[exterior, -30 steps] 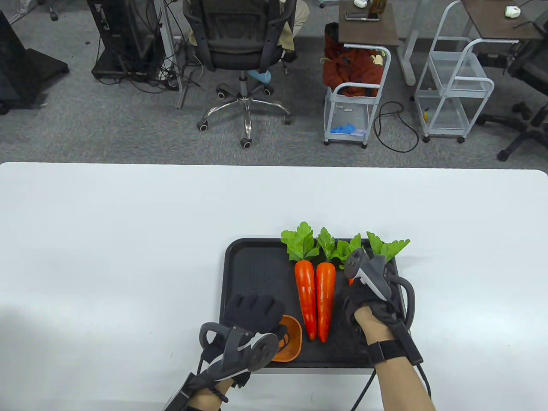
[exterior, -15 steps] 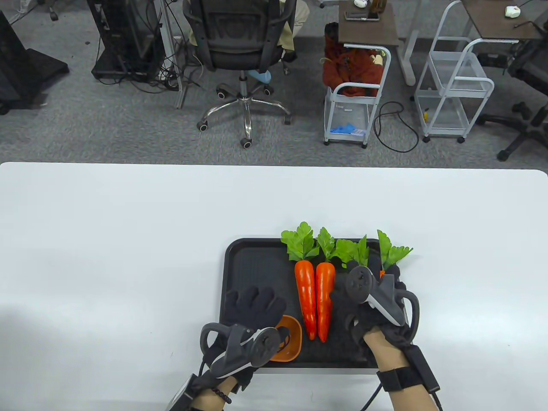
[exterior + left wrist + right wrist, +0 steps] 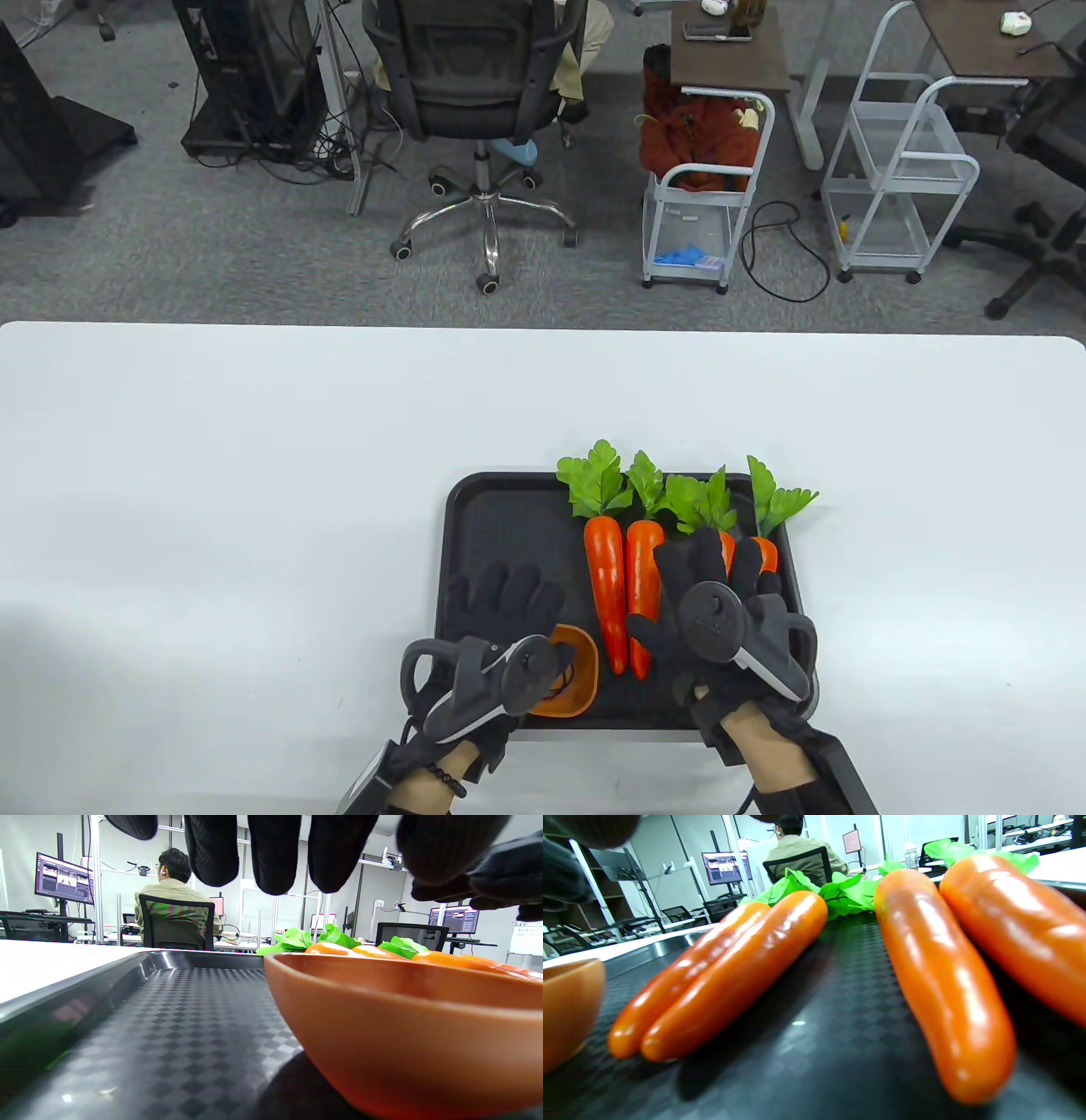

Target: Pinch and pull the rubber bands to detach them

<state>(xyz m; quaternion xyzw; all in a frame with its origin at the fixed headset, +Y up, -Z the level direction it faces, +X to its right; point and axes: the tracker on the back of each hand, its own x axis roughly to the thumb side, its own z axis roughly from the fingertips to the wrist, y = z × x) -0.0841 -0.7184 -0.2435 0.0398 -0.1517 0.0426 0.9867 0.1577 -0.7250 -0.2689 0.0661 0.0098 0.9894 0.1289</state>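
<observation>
A black tray (image 3: 501, 526) holds four toy carrots with green leaves. Two lie together at the middle (image 3: 624, 586). The other pair (image 3: 766, 552) lies at the right, mostly under my right hand (image 3: 713, 560), which hovers flat with its fingers spread and holds nothing. The right wrist view shows both pairs (image 3: 729, 963) (image 3: 941, 976) with no band around them. An orange bowl (image 3: 581, 688) at the tray's front holds thin dark loops (image 3: 562, 675) that look like rubber bands. My left hand (image 3: 509, 594) is open above the tray beside the bowl, and its fingers (image 3: 271, 853) hang free.
The tray sits near the front edge of a white table (image 3: 212, 509). The tray's left half (image 3: 169, 1018) is bare patterned plastic. The bowl fills the right of the left wrist view (image 3: 403, 1018). Chairs and carts stand on the floor beyond the table.
My right hand has drawn back from the carrot tops toward the front edge and flattened out, uncovering the right pair's upper ends. The left hand has barely moved.
</observation>
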